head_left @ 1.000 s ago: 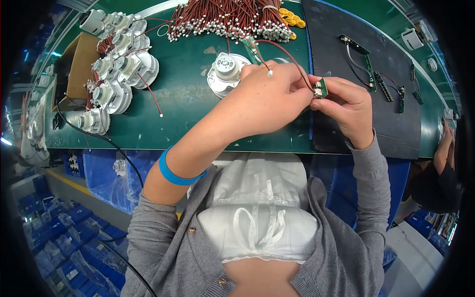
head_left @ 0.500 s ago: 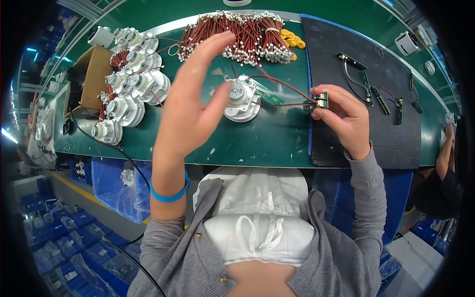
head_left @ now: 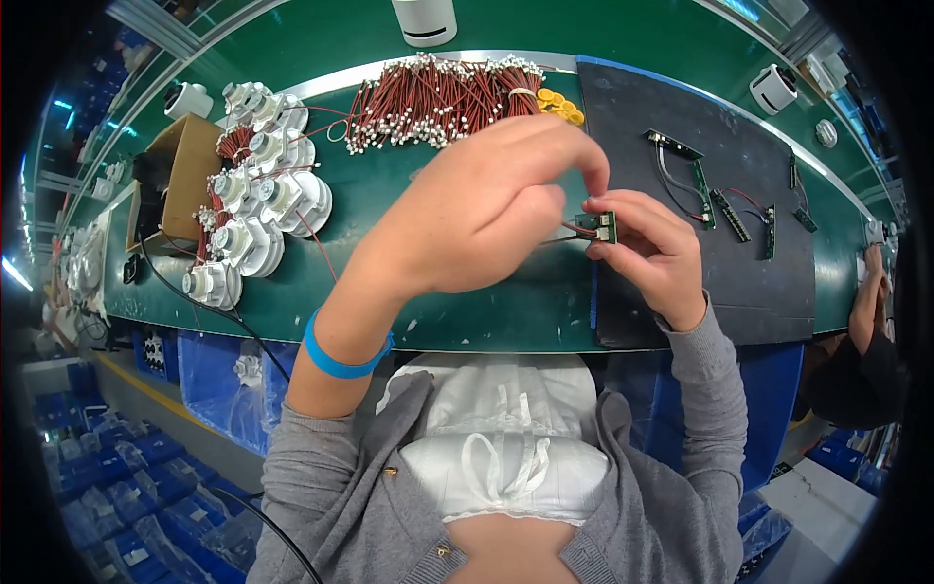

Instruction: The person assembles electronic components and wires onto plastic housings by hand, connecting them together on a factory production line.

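My right hand (head_left: 654, 255) pinches a small green circuit board (head_left: 605, 227) by its edge between thumb and fingers. Pale connectors sit on the board's face, and red and dark wires (head_left: 581, 231) run from it leftward under my left hand (head_left: 486, 209). The left hand hovers over the bench's middle with fingers bent. Its index fingertip comes close to the board's upper edge, and a gap shows between that finger and the thumb. What lies beneath the left hand is hidden.
White motor-like units (head_left: 255, 243) stand at the left beside a cardboard box (head_left: 190, 180). A heap of red wires with white ends (head_left: 438, 102) lies at the back by yellow round pieces (head_left: 559, 104). More circuit boards (head_left: 702, 190) rest on a black mat (head_left: 681, 302). Another person's arm (head_left: 869, 292) shows far right.
My left hand has swung right and down toward the circuit board, its fingers bending; it now covers the white unit that showed before. My right hand keeps the board. The view has shifted slightly.
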`<state>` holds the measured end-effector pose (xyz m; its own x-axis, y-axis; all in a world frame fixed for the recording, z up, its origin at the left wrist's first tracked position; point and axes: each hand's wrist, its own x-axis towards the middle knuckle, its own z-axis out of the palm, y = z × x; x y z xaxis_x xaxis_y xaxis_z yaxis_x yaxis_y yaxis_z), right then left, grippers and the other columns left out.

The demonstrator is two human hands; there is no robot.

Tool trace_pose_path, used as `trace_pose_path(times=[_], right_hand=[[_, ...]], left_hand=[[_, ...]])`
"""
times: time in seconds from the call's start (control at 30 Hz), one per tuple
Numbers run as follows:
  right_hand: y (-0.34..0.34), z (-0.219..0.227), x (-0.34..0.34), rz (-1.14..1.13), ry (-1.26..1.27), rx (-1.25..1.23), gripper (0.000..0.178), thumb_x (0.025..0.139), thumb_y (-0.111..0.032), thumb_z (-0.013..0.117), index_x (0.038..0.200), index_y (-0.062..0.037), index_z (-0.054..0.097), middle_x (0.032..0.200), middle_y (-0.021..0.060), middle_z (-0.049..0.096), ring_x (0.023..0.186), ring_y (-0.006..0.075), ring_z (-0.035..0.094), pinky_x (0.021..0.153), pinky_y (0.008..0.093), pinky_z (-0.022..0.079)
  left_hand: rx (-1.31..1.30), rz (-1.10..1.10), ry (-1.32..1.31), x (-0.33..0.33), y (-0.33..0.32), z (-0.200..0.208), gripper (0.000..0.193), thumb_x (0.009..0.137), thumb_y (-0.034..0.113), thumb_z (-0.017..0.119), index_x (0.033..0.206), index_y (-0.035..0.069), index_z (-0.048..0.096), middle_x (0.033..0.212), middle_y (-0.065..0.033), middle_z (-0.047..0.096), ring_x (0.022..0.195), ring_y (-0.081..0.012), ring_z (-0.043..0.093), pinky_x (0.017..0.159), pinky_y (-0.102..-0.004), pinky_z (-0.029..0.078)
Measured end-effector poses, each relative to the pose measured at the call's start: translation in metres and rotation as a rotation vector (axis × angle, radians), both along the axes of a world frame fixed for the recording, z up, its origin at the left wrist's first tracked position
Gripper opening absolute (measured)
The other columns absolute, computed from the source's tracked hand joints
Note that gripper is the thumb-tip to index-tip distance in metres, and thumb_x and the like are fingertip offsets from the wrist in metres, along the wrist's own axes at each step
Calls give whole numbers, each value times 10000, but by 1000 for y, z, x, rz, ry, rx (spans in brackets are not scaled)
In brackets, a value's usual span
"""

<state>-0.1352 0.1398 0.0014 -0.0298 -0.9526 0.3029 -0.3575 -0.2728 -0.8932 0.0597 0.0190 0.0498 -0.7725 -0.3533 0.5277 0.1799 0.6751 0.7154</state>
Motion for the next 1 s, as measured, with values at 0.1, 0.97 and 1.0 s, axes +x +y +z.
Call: trace_pose_path(times=[0.1, 0.97, 1.0], right_hand=[[-4, 10, 0, 13, 24, -2, 355, 741, 38, 695, 1091, 2, 643, 1071, 97, 622, 740, 88, 612, 653, 216, 529], [-19, 17, -13, -11, 144, -196, 356, 735, 63, 681, 1084, 7, 642, 1074, 115, 620, 773, 120, 640, 678, 243, 550], [-20, 17, -13, -11, 167, -212, 359, 731, 70, 677, 1082, 9, 642, 1073, 118, 619, 774, 124, 643, 685, 242, 550]], left_hand=[[13, 49, -21, -6, -2, 1, 216, 811, 177, 398, 834, -9, 505, 791, -109, 499, 742, -199, 469, 698, -326, 386], [-109, 314, -56, -12, -5, -9, 179, 731, -3, 696, 908, 17, 693, 844, -94, 685, 754, -217, 644, 689, -309, 498], [-162, 337, -59, -14, -3, -11, 165, 727, 2, 700, 891, 19, 690, 835, -88, 682, 753, -219, 641, 688, -311, 497]])
